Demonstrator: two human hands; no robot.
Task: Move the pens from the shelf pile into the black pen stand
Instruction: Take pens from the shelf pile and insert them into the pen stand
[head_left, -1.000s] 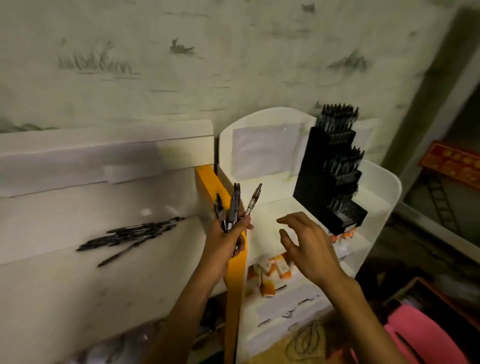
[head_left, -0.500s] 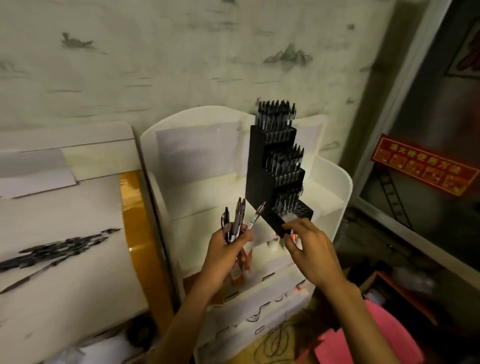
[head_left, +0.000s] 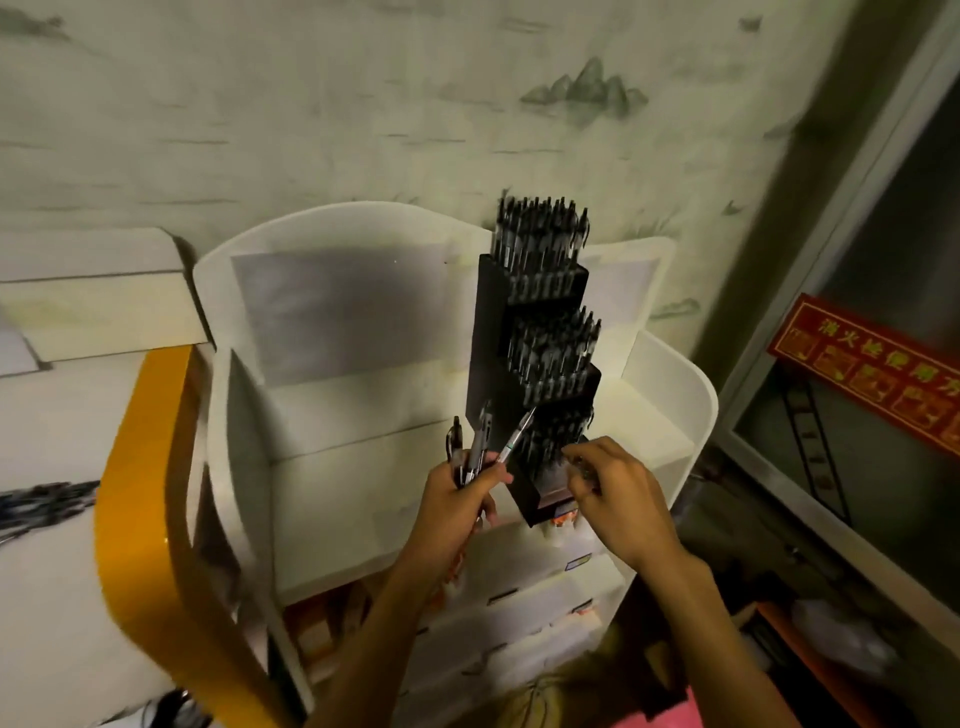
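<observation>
A: Where are the pens right now?

B: The left hand (head_left: 457, 493) grips a small bunch of pens (head_left: 480, 441), tips up, just in front of the black pen stand (head_left: 491, 374). More lie in the shelf pile (head_left: 41, 501) far left.

A: And the other hand?

B: The right hand (head_left: 618, 493) is at the stand's lowest tier, fingers (head_left: 584, 457) curled narrow. Whether they pinch a pen I cannot tell; it is blurred.

A: The stand itself?

B: Stepped, its upper tiers packed with pens, standing on a white display rack (head_left: 670, 395).
</observation>
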